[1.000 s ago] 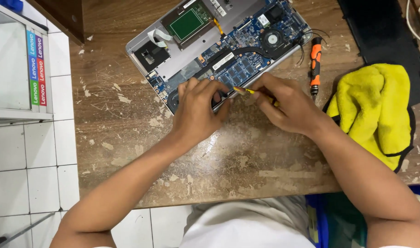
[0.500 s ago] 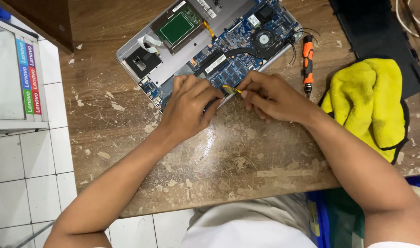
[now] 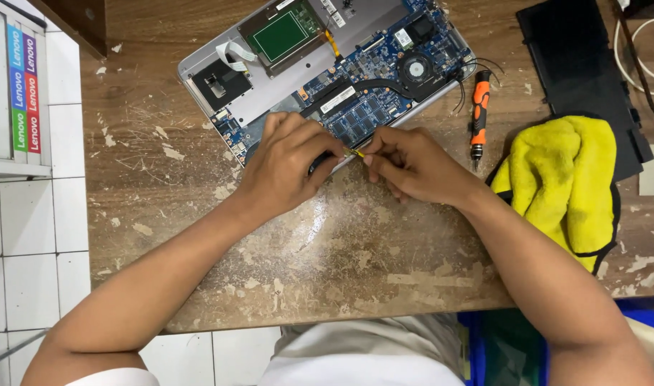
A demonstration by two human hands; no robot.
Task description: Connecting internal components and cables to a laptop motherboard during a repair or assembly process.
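An opened silver laptop (image 3: 284, 89) lies bottom-up on the worn wooden table (image 3: 355, 250), its blue circuit board (image 3: 384, 93), round fan and green panel exposed. My left hand (image 3: 287, 164) rests on the laptop's near edge, fingers curled over the board. My right hand (image 3: 409, 164) pinches a thin yellow-handled tool (image 3: 357, 152) whose tip meets the left fingers at that edge. What the tip touches is hidden by my fingers.
An orange-and-black screwdriver (image 3: 478, 114) lies right of the laptop. A yellow cloth (image 3: 566, 179) with black trim sits at the right, partly over a flat black slab (image 3: 584, 64). White cable (image 3: 645, 50) at top right. A white shelf with coloured strips (image 3: 20, 86) stands left.
Both hands stay together at the laptop's near edge, with the right hand shifting slightly closer to the left. The view has drifted, so everything sits a little higher and left in the picture.
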